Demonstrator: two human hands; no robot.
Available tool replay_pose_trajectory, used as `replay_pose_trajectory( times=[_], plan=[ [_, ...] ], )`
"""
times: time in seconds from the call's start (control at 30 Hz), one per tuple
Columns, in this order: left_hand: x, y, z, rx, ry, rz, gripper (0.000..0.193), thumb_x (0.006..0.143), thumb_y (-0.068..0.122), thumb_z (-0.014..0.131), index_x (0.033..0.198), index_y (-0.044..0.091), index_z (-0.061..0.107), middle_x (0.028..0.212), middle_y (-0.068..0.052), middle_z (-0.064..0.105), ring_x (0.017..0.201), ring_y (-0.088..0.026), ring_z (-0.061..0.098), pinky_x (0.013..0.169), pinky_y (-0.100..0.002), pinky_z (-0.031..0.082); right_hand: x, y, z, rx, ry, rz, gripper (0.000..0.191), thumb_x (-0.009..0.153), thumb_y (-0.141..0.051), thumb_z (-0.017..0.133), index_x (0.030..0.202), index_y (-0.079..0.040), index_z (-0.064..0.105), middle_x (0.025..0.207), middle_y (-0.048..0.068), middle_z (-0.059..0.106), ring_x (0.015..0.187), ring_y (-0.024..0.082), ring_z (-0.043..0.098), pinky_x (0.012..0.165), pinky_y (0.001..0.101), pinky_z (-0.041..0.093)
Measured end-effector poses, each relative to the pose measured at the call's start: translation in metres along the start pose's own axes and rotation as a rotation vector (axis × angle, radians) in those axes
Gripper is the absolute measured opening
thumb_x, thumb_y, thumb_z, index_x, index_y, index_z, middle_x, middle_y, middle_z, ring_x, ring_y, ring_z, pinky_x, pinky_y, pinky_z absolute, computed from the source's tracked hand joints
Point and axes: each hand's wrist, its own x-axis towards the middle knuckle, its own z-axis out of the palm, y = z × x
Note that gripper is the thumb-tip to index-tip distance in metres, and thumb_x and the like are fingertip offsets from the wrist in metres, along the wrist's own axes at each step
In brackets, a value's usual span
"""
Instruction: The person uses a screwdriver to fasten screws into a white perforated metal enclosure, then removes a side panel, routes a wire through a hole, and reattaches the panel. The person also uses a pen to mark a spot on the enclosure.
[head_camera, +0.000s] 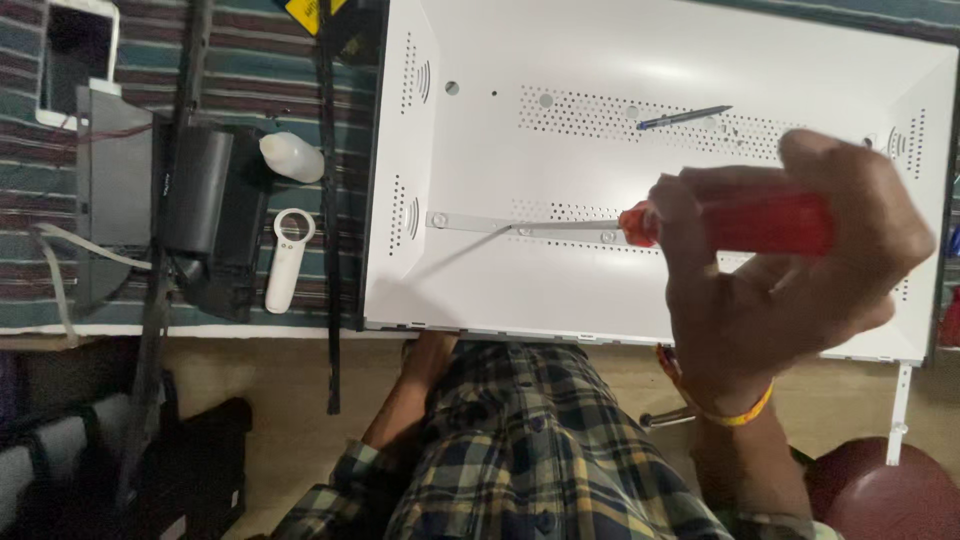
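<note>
The right hand (790, 275), at the right of the frame, is closed around the red handle of a screwdriver (700, 222). Its shaft runs left across a white metal panel (680, 60) that fills the upper middle and right of the frame, and the tip appears to meet a narrow grey bracket (500, 222) lying across the panel's centre. The left hand is mostly hidden: only a forearm (415, 385) shows below the panel's near edge, going under it, so whether that hand is open or closed cannot be told.

The bracket shows a screw head near its left end and another near the middle, which suggests part of the fastening is already in. Several holes in the panel, upper centre, stand empty. A dark pen-like tool (685, 117) lies loose on the perforated strip above.

Left of the panel, on a striped cloth (240, 60), lie a white bottle (292, 157), a white handle-shaped piece with a ring (289, 258) and black housings (200, 215).
</note>
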Motion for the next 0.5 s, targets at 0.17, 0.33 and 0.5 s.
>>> replay_pose_trajectory(
  times=[0.17, 0.33, 0.5],
  plan=[
    [-0.002, 0.000, 0.010, 0.012, 0.004, -0.004, 0.031, 0.100, 0.022, 0.053, 0.122, 0.004, 0.065, 0.119, -0.019, 0.067, 0.115, -0.037, 0.062, 0.098, -0.049, 0.051, 0.010, 0.009, -0.031, 0.238, -0.286, -0.096, 0.059, 0.102, 0.011, 0.075, 0.142, -0.001, 0.034, 0.120, 0.022, 0.062, 0.109, 0.031, 0.074, 0.090, 0.0337, 0.063],
    [-0.002, -0.009, 0.014, 0.029, 0.012, 0.000, 0.031, 0.100, 0.023, 0.053, 0.121, 0.004, 0.065, 0.118, -0.019, 0.068, 0.114, -0.037, 0.062, 0.097, -0.049, 0.052, 0.000, -0.001, -0.023, 0.143, -0.109, 0.007, 0.058, 0.102, 0.011, 0.077, 0.141, -0.001, 0.035, 0.121, 0.021, 0.061, 0.108, 0.030, 0.075, 0.090, 0.0331, 0.062],
    [0.000, -0.007, 0.014, 0.033, 0.028, 0.003, 0.030, 0.101, 0.023, 0.053, 0.121, 0.004, 0.065, 0.117, -0.019, 0.068, 0.113, -0.036, 0.062, 0.097, -0.049, 0.052, 0.009, 0.005, -0.034, 0.259, -0.223, -0.005, 0.058, 0.103, 0.011, 0.079, 0.141, -0.002, 0.037, 0.122, 0.020, 0.061, 0.107, 0.029, 0.076, 0.091, 0.0324, 0.062]
  ],
)
